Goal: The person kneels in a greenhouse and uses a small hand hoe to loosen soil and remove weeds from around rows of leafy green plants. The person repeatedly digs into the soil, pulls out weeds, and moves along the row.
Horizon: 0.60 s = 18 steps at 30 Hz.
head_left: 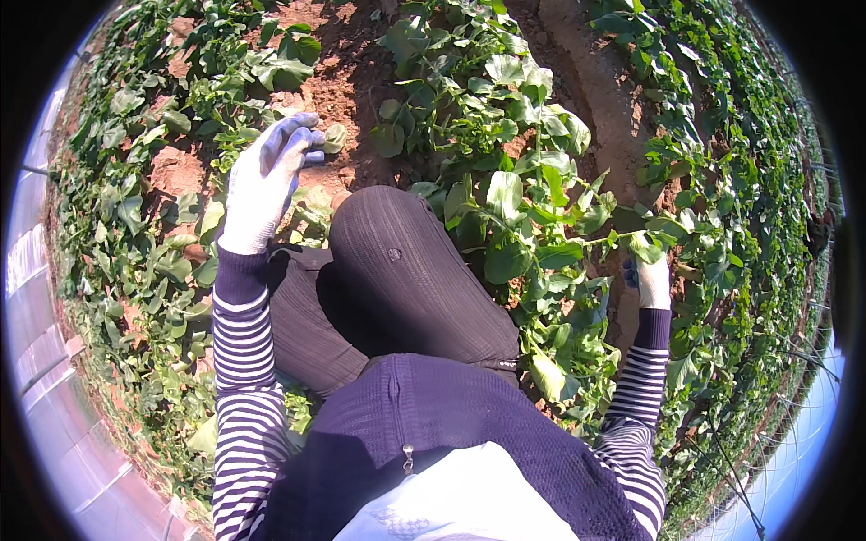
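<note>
My left hand [274, 169], in a white and blue work glove, is raised over the left-hand plants with its fingers bent. A small round leaf [335, 138] shows right at the fingertips; whether they pinch it I cannot tell. My right hand [651, 280], gloved alike, is low at the right, by the end of a leafy green stem [609, 238]. A leaf covers part of its fingers, so its grip is hidden. Between the hands grow broad-leaved green plants [504, 196], beside my bent knee [379, 230].
Rows of leafy plants [731, 169] run along both sides. Reddish soil [331, 81] and a bare earth furrow [575, 40] lie between them. Pale sheeting [61, 406] edges the far left, and thin wires or stalks [737, 473] stand at the lower right.
</note>
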Tool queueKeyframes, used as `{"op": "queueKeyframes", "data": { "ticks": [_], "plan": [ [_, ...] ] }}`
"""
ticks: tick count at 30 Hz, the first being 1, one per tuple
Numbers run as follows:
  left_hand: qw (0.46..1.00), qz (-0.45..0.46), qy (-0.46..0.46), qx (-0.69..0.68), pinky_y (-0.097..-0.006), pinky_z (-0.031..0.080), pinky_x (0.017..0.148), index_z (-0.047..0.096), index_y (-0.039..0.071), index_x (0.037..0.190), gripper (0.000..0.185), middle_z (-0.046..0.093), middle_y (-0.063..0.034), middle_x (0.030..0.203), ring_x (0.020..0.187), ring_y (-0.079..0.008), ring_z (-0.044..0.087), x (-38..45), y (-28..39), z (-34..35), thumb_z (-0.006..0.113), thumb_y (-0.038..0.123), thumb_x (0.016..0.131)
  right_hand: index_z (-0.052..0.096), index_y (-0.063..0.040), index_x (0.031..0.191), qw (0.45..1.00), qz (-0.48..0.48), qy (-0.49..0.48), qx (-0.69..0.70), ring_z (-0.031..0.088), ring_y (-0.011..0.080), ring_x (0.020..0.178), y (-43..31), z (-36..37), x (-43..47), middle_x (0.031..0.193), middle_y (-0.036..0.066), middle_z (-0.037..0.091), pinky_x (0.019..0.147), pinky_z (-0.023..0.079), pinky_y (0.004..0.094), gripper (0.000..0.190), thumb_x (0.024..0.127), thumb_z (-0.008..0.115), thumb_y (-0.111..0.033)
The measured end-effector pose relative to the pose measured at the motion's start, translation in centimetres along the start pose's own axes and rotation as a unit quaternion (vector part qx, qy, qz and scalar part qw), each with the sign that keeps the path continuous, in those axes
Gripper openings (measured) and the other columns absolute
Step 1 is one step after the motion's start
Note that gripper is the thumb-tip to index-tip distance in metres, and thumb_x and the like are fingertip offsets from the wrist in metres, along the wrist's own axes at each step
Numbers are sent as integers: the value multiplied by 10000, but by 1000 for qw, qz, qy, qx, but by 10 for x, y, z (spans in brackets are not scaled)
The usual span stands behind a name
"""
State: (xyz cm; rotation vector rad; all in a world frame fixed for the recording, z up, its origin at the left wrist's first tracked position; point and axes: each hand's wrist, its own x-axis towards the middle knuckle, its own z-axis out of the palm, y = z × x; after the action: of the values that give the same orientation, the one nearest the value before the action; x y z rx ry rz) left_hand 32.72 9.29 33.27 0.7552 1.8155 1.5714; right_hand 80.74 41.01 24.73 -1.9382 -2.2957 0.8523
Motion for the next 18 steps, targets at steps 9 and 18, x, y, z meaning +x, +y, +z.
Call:
{"op": "queueKeyframes", "data": {
  "ticks": [9,18],
  "plan": [
    [996,-25,79,24,-326,509,900,499,-74,1282,382,588,-147,1224,1054,-200,606,-13,17,-13,526,158,980,649,-34,984,909,-64,-205,357,535,38,577,-272,84,-86,729,-10,624,502,411,183,191,935,622,-217],
    [987,-69,148,-6,-282,497,908,518,-62,1277,346,629,-147,1166,1037,-182,629,-7,16,-23,544,74,960,493,-28,1261,852,-424,-266,-153,547,354,1151,-332,409,15,1292,219,508,946,468,431,529,830,645,-293]
  ]
}}
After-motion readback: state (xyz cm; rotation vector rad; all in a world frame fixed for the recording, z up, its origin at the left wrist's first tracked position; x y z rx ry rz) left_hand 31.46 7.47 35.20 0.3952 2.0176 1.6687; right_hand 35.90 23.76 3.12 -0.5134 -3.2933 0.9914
